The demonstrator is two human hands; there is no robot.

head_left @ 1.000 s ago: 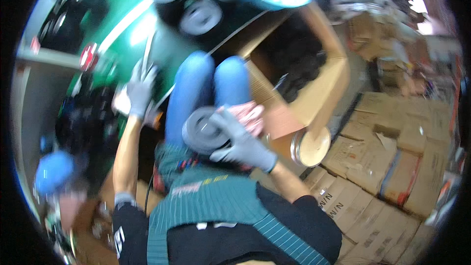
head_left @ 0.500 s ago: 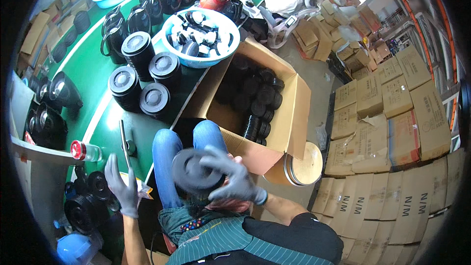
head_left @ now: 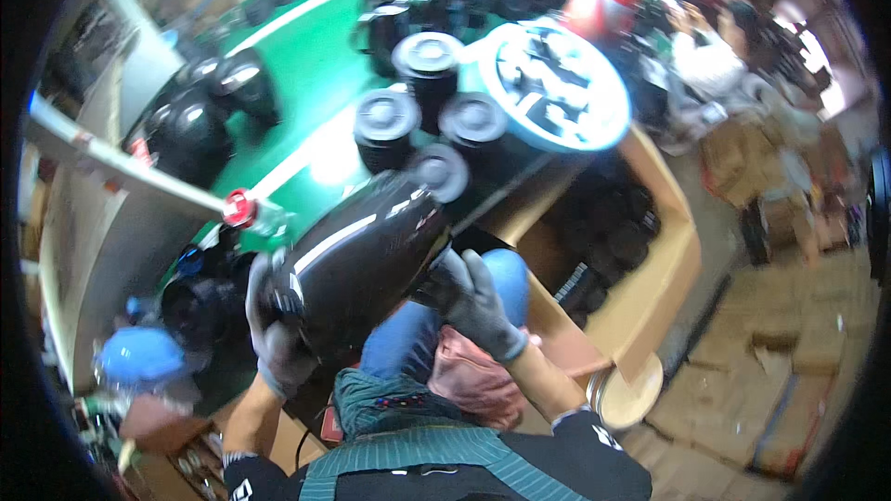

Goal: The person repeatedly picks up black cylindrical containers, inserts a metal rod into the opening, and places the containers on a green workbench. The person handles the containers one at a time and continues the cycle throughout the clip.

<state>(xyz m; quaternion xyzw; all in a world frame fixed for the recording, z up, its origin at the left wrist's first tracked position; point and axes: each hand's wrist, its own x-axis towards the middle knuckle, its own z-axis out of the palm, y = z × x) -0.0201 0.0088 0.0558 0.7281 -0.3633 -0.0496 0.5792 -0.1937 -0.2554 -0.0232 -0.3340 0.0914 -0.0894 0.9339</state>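
A large glossy black jug body [head_left: 367, 264] lies tilted between my two grey-gloved hands, above my lap. My left hand [head_left: 277, 339] grips its lower left end, with the fingers wrapped round the side. At the other side my right hand [head_left: 478, 306] holds the jug near its right edge, the fingers bent against it. Just beyond the jug, stacks of round black lids [head_left: 385, 118] stand on the green table [head_left: 320, 153]; the jug partly covers the nearest stack.
A light-blue basin [head_left: 617, 121] of black and white parts sits on the table, beside an open carton [head_left: 682, 223] of black round pieces. A clear jar with a red lid [head_left: 239, 209] stands at left. More black jugs [head_left: 251, 83] and a blue object [head_left: 141, 355] lie further left.
The black disc has left my right hand. Both hands now hold a black jug body, where my left hand was open and raised before. The view has swung left.
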